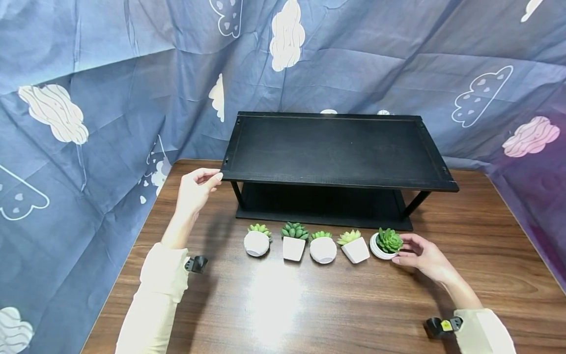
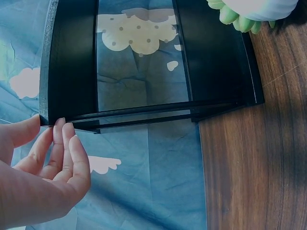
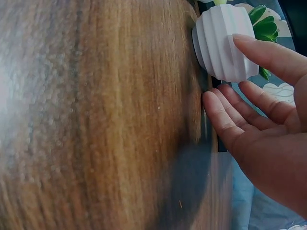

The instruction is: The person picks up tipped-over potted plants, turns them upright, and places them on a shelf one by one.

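Observation:
A black two-tier shelf [image 1: 336,147] stands at the back of a wooden table [image 1: 283,309]. Several small white pots of green succulents sit in a row in front of it. My left hand [image 1: 212,178] is open, its fingertips [image 2: 64,128] against the front left corner of the shelf's top board [image 2: 72,62]. My right hand [image 1: 400,253] lies beside the rightmost pot [image 1: 383,247], a ribbed white one [image 3: 216,33] that tilts toward me. One finger [image 3: 268,52] lies along that pot's side, while the other fingers stay straight below it.
To the left of that pot are the other pots: a square one [image 1: 355,250], a round one [image 1: 323,250], another square one [image 1: 294,248] and a round one [image 1: 257,243]. Blue cloud-print cloth [image 1: 88,123] hangs behind the table and on both sides. Bare tabletop lies in front of the pots.

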Demonstrator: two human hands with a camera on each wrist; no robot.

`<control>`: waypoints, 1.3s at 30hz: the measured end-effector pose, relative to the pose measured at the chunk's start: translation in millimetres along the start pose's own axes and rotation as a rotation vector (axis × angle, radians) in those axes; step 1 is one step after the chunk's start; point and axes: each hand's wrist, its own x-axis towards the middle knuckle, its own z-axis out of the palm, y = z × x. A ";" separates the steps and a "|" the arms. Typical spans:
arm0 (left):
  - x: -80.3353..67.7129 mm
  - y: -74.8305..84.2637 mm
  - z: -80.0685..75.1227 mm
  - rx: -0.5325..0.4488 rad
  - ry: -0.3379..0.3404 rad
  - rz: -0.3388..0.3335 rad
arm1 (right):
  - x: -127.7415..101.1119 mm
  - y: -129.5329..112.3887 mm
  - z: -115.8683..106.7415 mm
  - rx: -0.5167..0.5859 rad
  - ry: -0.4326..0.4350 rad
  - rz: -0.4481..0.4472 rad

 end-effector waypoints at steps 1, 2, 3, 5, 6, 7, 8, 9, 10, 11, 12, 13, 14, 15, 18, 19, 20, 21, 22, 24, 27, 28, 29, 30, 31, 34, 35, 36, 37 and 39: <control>0.0 -0.1 0.0 -0.002 0.000 0.002 | 0.1 0.2 0.1 0.014 0.000 -0.001; 0.0 -0.1 0.1 -0.005 0.001 0.002 | 0.3 0.5 0.0 0.024 -0.002 -0.010; 0.0 -0.2 0.1 -0.008 0.002 0.004 | 0.5 0.9 0.0 0.044 -0.003 -0.018; -0.1 -0.2 0.1 -0.013 0.003 0.005 | 1.1 2.0 0.1 0.084 -0.003 -0.041; -0.1 -0.2 0.2 -0.016 0.004 0.005 | 1.4 2.6 0.1 0.108 -0.008 -0.058; -0.1 -0.1 0.2 -0.017 0.005 0.006 | 1.7 3.2 0.3 0.136 -0.012 -0.074; -0.2 -0.1 0.3 -0.018 0.006 0.005 | 1.9 3.8 0.4 0.159 -0.018 -0.093; -0.2 -0.1 0.3 -0.020 0.006 0.004 | 2.2 4.4 0.5 0.187 -0.024 -0.104; -0.3 0.0 0.3 -0.021 0.006 0.003 | 2.5 4.9 0.6 0.206 -0.030 -0.116; -0.3 0.0 0.4 -0.022 0.006 0.002 | 2.7 5.3 0.9 0.223 -0.038 -0.125; -0.4 0.0 0.5 -0.023 0.006 0.001 | 2.9 5.5 1.2 0.236 -0.042 -0.130; -0.4 0.0 0.5 -0.023 0.005 0.001 | 3.0 5.8 1.5 0.238 -0.043 -0.132; -0.4 0.1 0.6 -0.023 0.005 0.000 | 3.3 5.8 1.9 0.234 -0.041 -0.130; -0.5 0.1 0.7 -0.023 0.005 0.001 | 3.6 5.9 2.3 0.226 -0.039 -0.128; -0.6 0.1 0.8 -0.023 0.005 0.002 | 4.5 5.6 3.6 0.188 -0.035 -0.127; -0.7 0.0 0.8 -0.022 0.005 0.003 | 4.9 5.5 4.0 0.173 -0.035 -0.129; -0.8 0.0 0.8 -0.022 0.005 0.003 | 5.4 5.4 4.5 0.165 -0.035 -0.129; -0.8 -0.1 0.7 -0.022 0.006 0.004 | 5.8 5.3 5.0 0.160 -0.039 -0.131; -0.8 -0.2 0.7 -0.022 0.007 0.003 | 6.3 5.2 5.3 0.153 -0.042 -0.129; -0.9 -0.2 0.7 -0.019 0.006 0.003 | 7.1 5.0 6.0 0.130 -0.042 -0.118; -0.8 -0.5 0.6 -0.018 0.009 0.003 | 8.0 5.3 6.1 0.093 -0.046 -0.102; -0.7 -0.6 0.6 -0.019 0.010 0.003 | 8.4 5.6 6.1 0.083 -0.046 -0.096; -0.6 -0.7 0.6 -0.018 0.011 0.003 | 8.7 6.0 6.1 0.079 -0.048 -0.094; -0.5 -0.8 0.6 -0.019 0.011 0.003 | 9.0 6.5 6.2 0.076 -0.050 -0.092; -0.4 -0.8 0.7 -0.019 0.012 0.003 | 9.3 7.0 6.2 0.073 -0.052 -0.093; -0.4 -0.3 0.8 -0.017 0.011 0.003 | 10.4 8.5 6.7 0.071 -0.052 -0.096; -0.4 0.0 0.8 -0.016 0.012 0.003 | 10.6 8.8 6.8 0.070 -0.049 -0.099; -0.5 0.4 0.8 -0.014 0.012 0.002 | 10.8 9.0 6.9 0.068 -0.048 -0.101; -0.5 0.7 0.8 -0.012 0.012 0.002 | 10.8 9.1 6.9 0.069 -0.046 -0.103; -0.4 1.4 0.7 -0.004 0.012 0.000 | 10.8 8.8 7.2 0.070 -0.042 -0.105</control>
